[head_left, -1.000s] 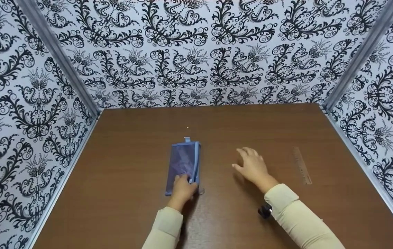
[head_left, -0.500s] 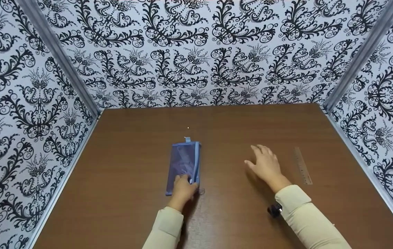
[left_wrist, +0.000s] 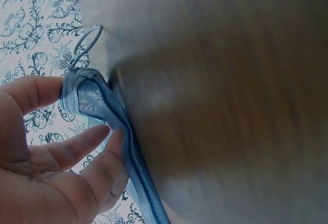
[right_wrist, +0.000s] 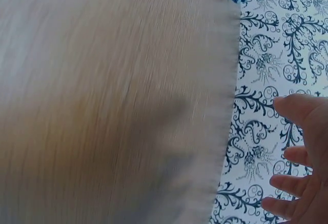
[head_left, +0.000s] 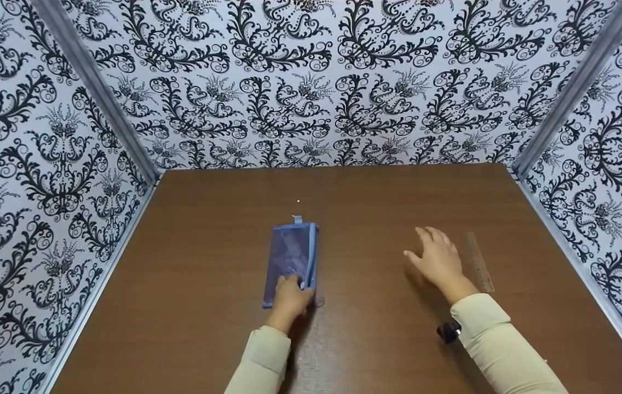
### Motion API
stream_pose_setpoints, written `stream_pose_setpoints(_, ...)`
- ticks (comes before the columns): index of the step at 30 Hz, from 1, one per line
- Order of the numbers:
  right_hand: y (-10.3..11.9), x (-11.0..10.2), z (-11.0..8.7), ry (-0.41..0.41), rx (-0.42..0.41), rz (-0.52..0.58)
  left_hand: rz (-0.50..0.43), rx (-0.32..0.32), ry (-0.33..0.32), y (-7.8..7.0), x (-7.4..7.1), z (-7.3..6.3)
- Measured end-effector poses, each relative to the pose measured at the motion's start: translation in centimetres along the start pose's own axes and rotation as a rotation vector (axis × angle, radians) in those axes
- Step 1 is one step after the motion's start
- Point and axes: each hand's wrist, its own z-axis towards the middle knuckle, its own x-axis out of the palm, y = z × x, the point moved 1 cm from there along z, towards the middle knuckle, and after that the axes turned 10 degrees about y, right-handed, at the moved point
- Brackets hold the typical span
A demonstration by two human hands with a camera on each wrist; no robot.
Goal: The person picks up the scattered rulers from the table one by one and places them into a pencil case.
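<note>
A flat blue see-through zip pouch [head_left: 290, 249] lies left of centre in the head view, its zip along the right side. My left hand [head_left: 290, 300] grips its near end. In the left wrist view, the thumb is at the end of the zip edge [left_wrist: 134, 152] and the other fingers are along its side. A ring pull [left_wrist: 88, 43] sticks out past the thumb. My right hand [head_left: 438, 261] is over the table with its fingers spread and nothing in them. Just to its right lies a clear ruler [head_left: 479, 262].
The brown wooden table [head_left: 207, 219] is bounded by patterned walls [head_left: 289, 109] at the back and both sides. A black wrist camera [head_left: 448, 331] sits under the right sleeve cuff. A small bright spot [head_left: 298, 201] shows beyond the pouch.
My right hand has moved to the right, away from the pouch and closer to the ruler. My left hand and the pouch have stayed in place.
</note>
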Motion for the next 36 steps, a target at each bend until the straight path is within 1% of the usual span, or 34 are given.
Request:
stream_pose_setpoints(6,-1.1,-0.5,-0.4,0.014,0.018,0.007,-0.015,-0.001,0.009,-0.1,0.0,-0.2)
stream_pose_setpoints(11,-1.8,-0.8,-0.7,0.012,0.032,0.008,-0.009,0.008,0.003,-0.2,-0.1,-0.2)
stream_pose_setpoints(21,-3.2,-1.1,-1.1,-0.001,0.056,0.015,-0.018,-0.005,0.006,-0.1,0.0,-0.2)
stream_pose_setpoints(28,-4.2,-1.3,-1.2,0.005,0.079,0.02,-0.015,-0.008,0.002,-0.1,0.0,-0.2)
stream_pose_setpoints(36,-5.3,-1.4,-1.5,-0.029,0.097,0.053,-0.018,-0.011,0.008,-0.2,0.0,-0.2)
